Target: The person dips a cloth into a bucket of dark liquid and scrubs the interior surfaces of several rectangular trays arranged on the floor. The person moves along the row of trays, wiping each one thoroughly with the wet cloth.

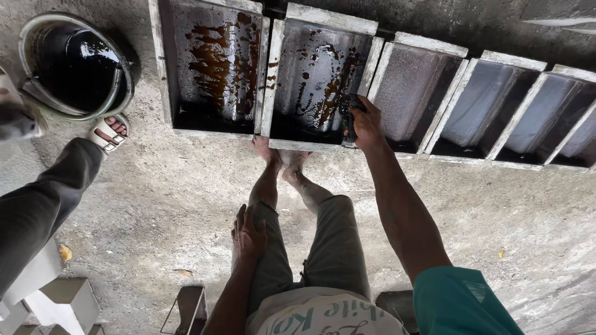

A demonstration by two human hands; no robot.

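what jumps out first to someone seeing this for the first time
A row of rectangular moulds runs along the top on the concrete floor; the two at the left are streaked with dark brown oil. The right hand presses a dark, oil-soaked rag against the second mould, while the left hand rests on the knee. At top left stands a bucket of black oil, beside another person's sandalled foot.

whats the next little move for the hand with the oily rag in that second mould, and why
Probably sweep the right hand and its dark rag leftward across the second mould. Its inner face shows only patchy brown streaks, and the moulds further right look uncoated. The left hand rests on the knee.
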